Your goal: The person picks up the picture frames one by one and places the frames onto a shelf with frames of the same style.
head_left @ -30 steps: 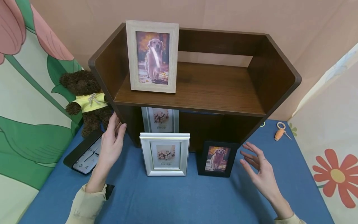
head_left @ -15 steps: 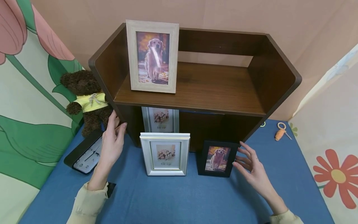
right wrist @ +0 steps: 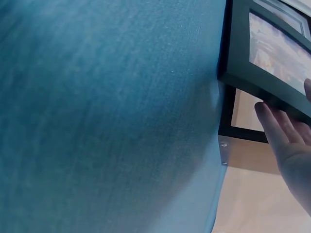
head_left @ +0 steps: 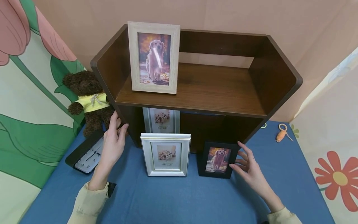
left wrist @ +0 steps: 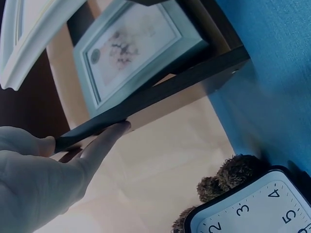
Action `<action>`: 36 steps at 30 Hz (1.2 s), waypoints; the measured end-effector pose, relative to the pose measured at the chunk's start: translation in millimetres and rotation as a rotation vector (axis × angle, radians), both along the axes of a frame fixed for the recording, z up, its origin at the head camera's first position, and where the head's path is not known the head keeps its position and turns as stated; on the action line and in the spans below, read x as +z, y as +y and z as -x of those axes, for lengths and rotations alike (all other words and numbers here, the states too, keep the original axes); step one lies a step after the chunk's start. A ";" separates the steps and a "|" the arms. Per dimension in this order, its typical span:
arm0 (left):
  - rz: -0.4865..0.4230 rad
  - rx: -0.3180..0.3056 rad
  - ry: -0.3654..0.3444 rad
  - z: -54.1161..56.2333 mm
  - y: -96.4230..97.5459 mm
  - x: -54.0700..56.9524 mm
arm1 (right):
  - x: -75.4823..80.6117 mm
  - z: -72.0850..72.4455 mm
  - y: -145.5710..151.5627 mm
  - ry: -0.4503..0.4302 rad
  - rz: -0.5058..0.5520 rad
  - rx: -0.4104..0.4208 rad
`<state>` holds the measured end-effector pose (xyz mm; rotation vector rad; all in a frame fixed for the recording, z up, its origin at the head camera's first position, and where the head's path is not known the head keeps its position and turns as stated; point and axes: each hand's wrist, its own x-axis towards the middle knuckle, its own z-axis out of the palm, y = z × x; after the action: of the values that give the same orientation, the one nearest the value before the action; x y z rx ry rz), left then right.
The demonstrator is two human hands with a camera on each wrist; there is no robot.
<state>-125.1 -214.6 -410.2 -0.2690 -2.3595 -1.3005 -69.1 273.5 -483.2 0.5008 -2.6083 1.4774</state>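
Observation:
My left hand (head_left: 114, 141) grips the left side panel of a dark brown wooden shelf (head_left: 218, 90); in the left wrist view thumb and fingers lie on either side of the panel (left wrist: 160, 97). On the blue table, my right hand (head_left: 250, 171) holds the right edge of a small black photo frame (head_left: 202, 157) with a dog picture, thumb at the front and fingers along the side. Left of it stands a silver photo frame (head_left: 151, 172) with a flower picture. A grey-green photo frame (head_left: 176, 121) is inside the lower shelf, and a cream photo frame (head_left: 153, 26) stands on the upper shelf.
A brown teddy bear (head_left: 96, 104) in a yellow top sits left of the shelf. In front of it lies a black-rimmed clock (head_left: 89, 155). To the right is a small orange carrot-shaped item with a ring (head_left: 280, 135). Printed cloth walls border both sides.
My right hand has moved left from the open table to the black photo frame and taken its right edge. The left hand stays on the shelf panel.

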 end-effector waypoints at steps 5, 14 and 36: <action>0.015 0.018 0.012 -0.7 -0.1 0.4 | -1.0 2.6 -1.5 -0.020 -0.004 0.008; 0.019 0.031 -0.001 0.5 1.4 -1.0 | -1.5 4.2 -4.9 -0.045 0.046 0.026; 0.059 0.045 0.052 1.1 3.5 -2.2 | -15.3 13.4 -0.1 -0.018 0.306 0.207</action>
<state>-126.2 -211.2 -412.4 -0.2624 -2.3495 -1.1903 -82.5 273.4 -498.5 0.7381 -2.3371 1.9086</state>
